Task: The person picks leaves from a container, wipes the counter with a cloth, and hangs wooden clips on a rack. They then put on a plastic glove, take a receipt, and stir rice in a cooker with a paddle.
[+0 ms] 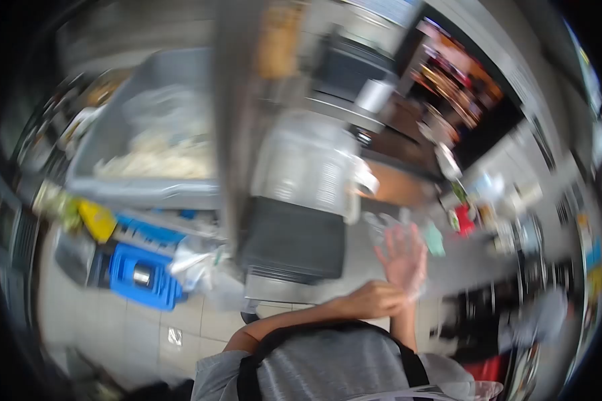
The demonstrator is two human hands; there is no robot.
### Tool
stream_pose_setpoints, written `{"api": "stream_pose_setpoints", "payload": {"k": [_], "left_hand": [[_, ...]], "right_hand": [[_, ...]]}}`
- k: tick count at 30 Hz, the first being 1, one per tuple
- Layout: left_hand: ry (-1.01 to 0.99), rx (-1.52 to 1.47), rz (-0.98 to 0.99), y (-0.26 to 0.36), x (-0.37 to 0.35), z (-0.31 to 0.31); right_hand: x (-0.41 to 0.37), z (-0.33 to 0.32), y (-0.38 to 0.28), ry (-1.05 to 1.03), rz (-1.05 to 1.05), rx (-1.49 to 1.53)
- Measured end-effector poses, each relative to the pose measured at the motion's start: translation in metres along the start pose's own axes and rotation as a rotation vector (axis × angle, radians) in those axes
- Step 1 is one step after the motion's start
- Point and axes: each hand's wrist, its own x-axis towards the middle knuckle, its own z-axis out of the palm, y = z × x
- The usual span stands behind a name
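My right hand [404,257] is raised with fingers spread, inside a clear plastic glove [418,267]. At its wrist, my left hand [374,299] is closed, gripping what looks like the cuff of that glove; the exact hold is blurred. Just behind the right fingertips sits some crumpled clear plastic [381,222], with a pale green piece [433,240] to its right. Both hands are in front of a grey metal counter [364,257].
Left of my hands stand a black box [294,237] and a translucent container [308,160]. Past a metal post [233,127] is a grey tub [80,175] with pale contents. Low down is a blue crate [124,277] holding a metal cup. A screen [458,80] is at upper right.
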Motion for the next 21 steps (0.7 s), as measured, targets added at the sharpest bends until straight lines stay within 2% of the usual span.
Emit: {"api": "stream_pose_setpoints", "payload": {"k": [1, 2, 6, 9, 10, 14, 16, 17, 19, 20, 21], "left_hand": [[0.014, -0.089, -0.072, 0.001, 0.004, 0.010], [-0.090, -0.163, -0.125, 0.007, 0.015, 0.013], [-0.319, -0.133, 0.070, 0.016, 0.031, 0.091], [-0.460, -0.201, 0.131, 0.027, 0.036, 0.171], [-0.507, -0.235, 0.136, 0.033, 0.037, 0.197], [-0.667, -0.337, 0.186, 0.049, 0.033, 0.310], [-0.719, -0.357, 0.237, 0.060, 0.030, 0.363], [-0.739, -0.363, 0.196, 0.069, 0.031, 0.385], [-0.773, -0.352, 0.130, 0.083, 0.045, 0.423], [-0.690, -0.267, 0.179, 0.083, 0.048, 0.442], [-0.738, -0.254, 0.145, 0.085, 0.052, 0.459]], "right_hand": [[-0.008, -0.009, -0.004, 0.037, 0.026, 0.037], [-0.017, -0.017, -0.010, 0.070, 0.037, 0.070], [-0.060, -0.078, -0.045, 0.083, -0.001, 0.307], [-0.108, -0.136, -0.086, 0.162, -0.173, 0.399], [-0.126, -0.158, -0.098, 0.322, -0.211, 0.364], [-0.200, -0.242, -0.143, 0.603, -0.326, 0.250], [-0.243, -0.281, -0.164, 0.507, -0.348, 0.451], [-0.265, -0.297, -0.175, 0.454, -0.362, 0.544], [-0.287, -0.315, -0.199, 0.432, -0.397, 0.517], [-0.294, -0.327, -0.207, 0.416, -0.427, 0.516], [-0.302, -0.339, -0.217, 0.396, -0.448, 0.515]]}}
